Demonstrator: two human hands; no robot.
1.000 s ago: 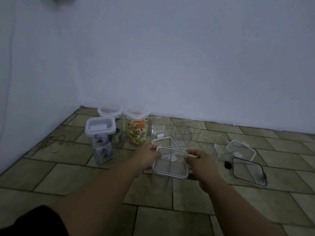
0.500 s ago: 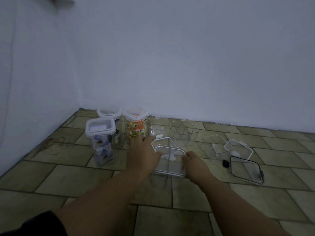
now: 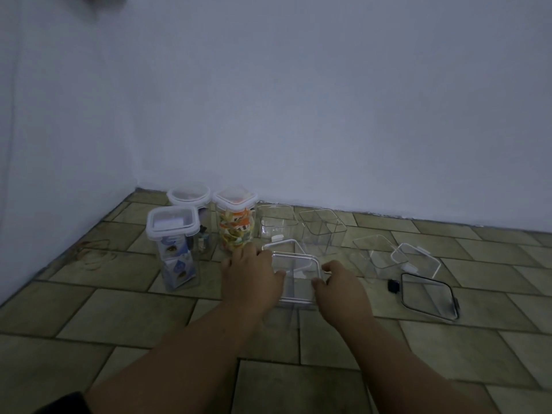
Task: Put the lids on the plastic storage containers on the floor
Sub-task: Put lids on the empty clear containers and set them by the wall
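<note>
Progress: three containers behind and to the left of the clear container [image 3: 294, 294] in front of me already carry white-rimmed lids: the nearest lidded one [image 3: 172, 224], a rounder one [image 3: 188, 194] and one with orange and yellow contents [image 3: 235, 201]. I judge those done.

In hand: the clear lid [image 3: 296, 273] lies on top of the clear container. Whether its clips are snapped down I cannot tell.

Outstanding: two open containers [image 3: 276, 224] [image 3: 322, 231] stand behind the clear container, and a third [image 3: 370, 252] sits to its right, apparently tilted. Two loose lids lie on the floor further right of it, a white-rimmed lid [image 3: 416, 259] and a black-rimmed lid [image 3: 428, 295]. By my estimate the task is around half complete.

Hand pose: both forearms reach forward and down. My left hand [image 3: 251, 273] holds the left edge of the clear lid, thumb on the rim. My right hand [image 3: 340, 286] holds the right edge, fingers curled over the corner. Both grips are narrow, closed on the lid.
</note>
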